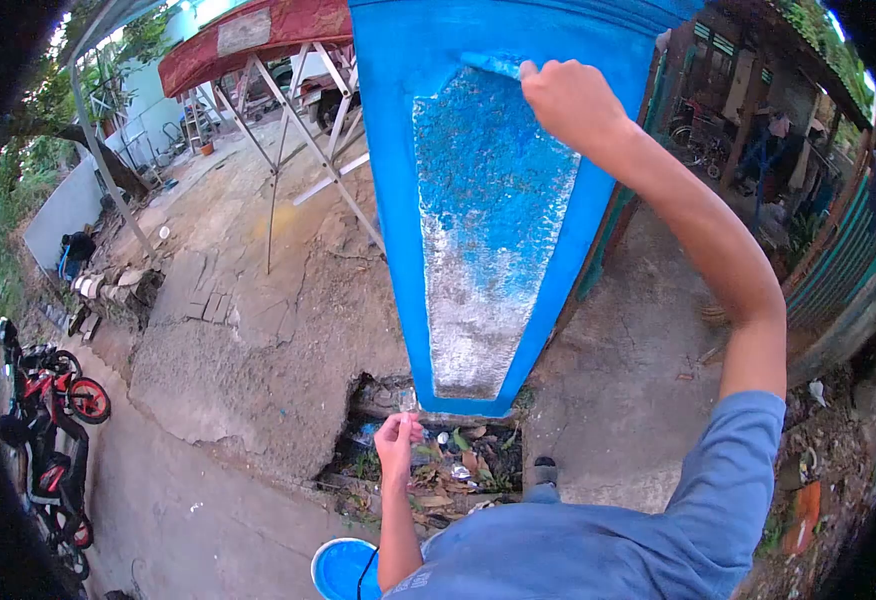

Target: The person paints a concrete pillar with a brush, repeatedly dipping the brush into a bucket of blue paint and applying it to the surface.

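Observation:
In the head view, a pillar point(630, 75) with a smooth blue border stands before me. Its recessed rough panel point(498, 150) is blue at the top, patchy in the middle and whitish-grey low down. My right hand point(576, 105) is closed round a blue-coated paintbrush point(493, 64), which touches the panel's upper edge. My left hand point(398, 445) is held low, near the pillar's foot, with its fingers curled together; whether anything is in them I cannot make out. Beside my left forearm is a bucket point(330, 556) with blue paint inside and a dark handle.
An open drain hole point(468, 470) with leaves and litter lies below the pillar. My shoe point(546, 465) is on the concrete to its right. A red-covered folding frame point(258, 45) stands at the left, motorcycles point(53, 430) farther out. A corrugated fence point(843, 270) runs along the right.

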The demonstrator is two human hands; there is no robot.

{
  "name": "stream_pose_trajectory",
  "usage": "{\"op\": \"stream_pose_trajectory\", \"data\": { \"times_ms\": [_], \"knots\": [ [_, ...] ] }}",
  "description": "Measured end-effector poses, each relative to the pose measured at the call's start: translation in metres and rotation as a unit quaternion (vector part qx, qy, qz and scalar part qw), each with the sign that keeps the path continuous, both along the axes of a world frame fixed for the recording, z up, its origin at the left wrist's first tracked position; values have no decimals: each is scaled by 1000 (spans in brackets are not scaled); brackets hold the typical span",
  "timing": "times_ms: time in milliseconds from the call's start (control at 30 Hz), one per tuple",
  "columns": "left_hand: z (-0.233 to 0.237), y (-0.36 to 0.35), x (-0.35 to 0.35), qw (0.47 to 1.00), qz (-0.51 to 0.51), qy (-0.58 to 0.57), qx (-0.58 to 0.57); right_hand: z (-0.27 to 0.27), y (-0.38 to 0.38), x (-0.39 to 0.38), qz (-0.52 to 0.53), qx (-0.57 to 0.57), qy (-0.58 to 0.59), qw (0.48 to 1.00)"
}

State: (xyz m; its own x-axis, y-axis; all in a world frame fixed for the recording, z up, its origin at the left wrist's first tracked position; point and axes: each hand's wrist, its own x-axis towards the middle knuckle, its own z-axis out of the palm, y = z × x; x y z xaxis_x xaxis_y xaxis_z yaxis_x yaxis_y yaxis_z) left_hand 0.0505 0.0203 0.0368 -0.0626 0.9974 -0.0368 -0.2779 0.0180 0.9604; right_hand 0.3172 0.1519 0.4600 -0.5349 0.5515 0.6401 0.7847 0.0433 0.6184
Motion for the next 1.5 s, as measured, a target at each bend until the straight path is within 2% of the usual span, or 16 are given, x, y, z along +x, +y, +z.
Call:
{"op": "stream_pose_trajectory", "data": {
  "times_ms": [133, 400, 500, 600, 633, 700, 833, 867, 1000, 1067, 1167, 1500],
  "knots": [
    [4, 1, 1, 1000, 4, 5, -6, -2, 1, 5, 10, 28, -20, 999],
    [1, -1, 1, 1000, 5, 3, -14, -20, -4, 13, -30, -87, 17, 996],
    [2, -1, 0, 1000, 5, 8, -7, -23, -12, 16, -29, -136, -14, 990],
    [3, 1, 1, 1000, 5, -4, -19, -16, -17, 19, 5, -104, 1, 995],
    [3, 3, 2, 1000, 0, 0, -26, -11, -15, 20, 4, -102, 0, 995],
    [4, 3, 2, 999, -9, 6, -34, 1, -5, 27, -35, -30, -30, 998],
    [-1, 7, 3, 1000, -8, 10, -7, 23, -3, 29, -28, 29, -26, 999],
    [-3, 6, 2, 1000, -4, 21, 5, 22, -8, 24, -19, 19, 13, 1000],
    [-2, 1, 2, 1000, 8, 14, 0, 12, 1, 27, 30, 34, -1, 999],
    [-5, 1, 2, 1000, 0, 19, 4, 8, -4, 21, 7, -26, 15, 1000],
    [-4, -1, 2, 1000, 2, 23, -1, 3, 3, 25, 1, -41, 38, 998],
    [-2, -6, -7, 999, 27, -10, -18, 1, -10, 18, 2, -8, 74, 997]
  ]
}}
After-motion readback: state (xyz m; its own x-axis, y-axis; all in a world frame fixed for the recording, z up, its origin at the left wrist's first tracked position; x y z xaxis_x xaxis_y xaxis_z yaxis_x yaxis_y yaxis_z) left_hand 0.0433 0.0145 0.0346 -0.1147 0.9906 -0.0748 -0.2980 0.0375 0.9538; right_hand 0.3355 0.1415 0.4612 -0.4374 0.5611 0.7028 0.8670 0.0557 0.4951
